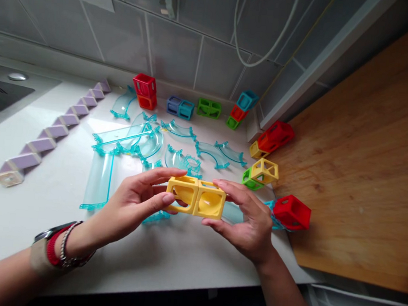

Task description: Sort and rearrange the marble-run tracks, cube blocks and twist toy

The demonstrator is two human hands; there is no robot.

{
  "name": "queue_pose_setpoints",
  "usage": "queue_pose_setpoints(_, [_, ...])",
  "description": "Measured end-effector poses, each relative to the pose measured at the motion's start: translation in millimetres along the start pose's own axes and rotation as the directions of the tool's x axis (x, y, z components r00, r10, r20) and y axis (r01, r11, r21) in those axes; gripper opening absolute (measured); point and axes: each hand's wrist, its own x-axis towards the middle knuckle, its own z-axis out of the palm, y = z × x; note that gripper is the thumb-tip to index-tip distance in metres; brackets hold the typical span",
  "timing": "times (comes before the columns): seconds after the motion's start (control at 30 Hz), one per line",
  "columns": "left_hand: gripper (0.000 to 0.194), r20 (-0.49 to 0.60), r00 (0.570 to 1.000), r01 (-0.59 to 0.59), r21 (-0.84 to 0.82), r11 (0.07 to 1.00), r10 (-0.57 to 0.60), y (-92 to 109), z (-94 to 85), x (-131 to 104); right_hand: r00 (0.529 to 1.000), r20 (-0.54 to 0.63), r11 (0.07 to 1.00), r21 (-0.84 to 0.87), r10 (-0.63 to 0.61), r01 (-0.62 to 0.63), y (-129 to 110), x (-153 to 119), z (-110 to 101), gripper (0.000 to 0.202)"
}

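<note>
Two yellow cube frames, joined side by side, are held up over the front of the white counter. My left hand [137, 204] grips the left yellow cube [182, 195] between thumb and fingers. The right yellow cube [210, 201], with a bowl-like inside, is pinched by my right hand [246, 218]. Behind and below them lie several clear teal track pieces [148, 141], some overlapping, and a wide straight one [98, 177] is left of the pile.
Along the wall stand red cubes [145, 90], a purple-and-blue pair [180, 107], a green pair [209, 108] and a small stack [241, 108]. More cubes [291, 212] line the wooden board [360, 162] at right. A zigzag strip [56, 130] lies left.
</note>
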Motion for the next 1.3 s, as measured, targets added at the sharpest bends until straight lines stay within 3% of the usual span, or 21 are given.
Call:
queue_pose_setpoints(0.2, [0.041,0.046,0.997,-0.055,0.013,0.998,0.055,5,2.4,-2,0.985,-0.014,0.978,0.129,0.169,-0.166,5,-7,3,0.064])
queue_pose_setpoints(0.37, [0.048,0.126,0.981,-0.165,0.138,0.977,0.147,4,0.2,-7,0.923,0.043,0.841,0.398,0.382,-0.366,8,-9,6,0.054])
queue_pose_setpoints(0.5, [0.052,0.150,0.968,-0.235,0.250,0.939,0.202,0,-3.3,-9,0.895,0.087,0.774,0.469,0.438,-0.425,8,-8,7,0.053])
queue_pose_setpoints(0.63, [0.053,0.184,0.956,-0.275,0.277,0.921,0.230,1,-3.2,-9,0.906,0.087,0.788,0.463,0.415,-0.406,9,-8,5,0.053])
queue_pose_setpoints(0.83, [0.081,0.163,0.921,-0.386,0.270,0.882,0.353,3,1.3,-5,0.978,0.066,0.890,0.406,0.198,-0.207,6,-4,8,0.063])
queue_pose_setpoints(1.0, [0.053,0.169,0.907,-0.421,0.395,0.816,0.386,1,0.1,-3,0.981,0.103,0.923,0.332,0.167,-0.192,4,-5,9,0.068])
queue_pose_setpoints(1.13, [0.052,0.153,0.940,-0.342,0.402,0.849,0.306,0,-0.5,-3,0.971,0.095,0.918,0.315,0.220,-0.239,6,-7,10,0.068])
queue_pose_setpoints(1.3, [0.049,0.154,0.946,-0.324,0.408,0.854,0.286,0,-1.2,-2,0.965,0.084,0.905,0.334,0.249,-0.263,7,-9,13,0.069])
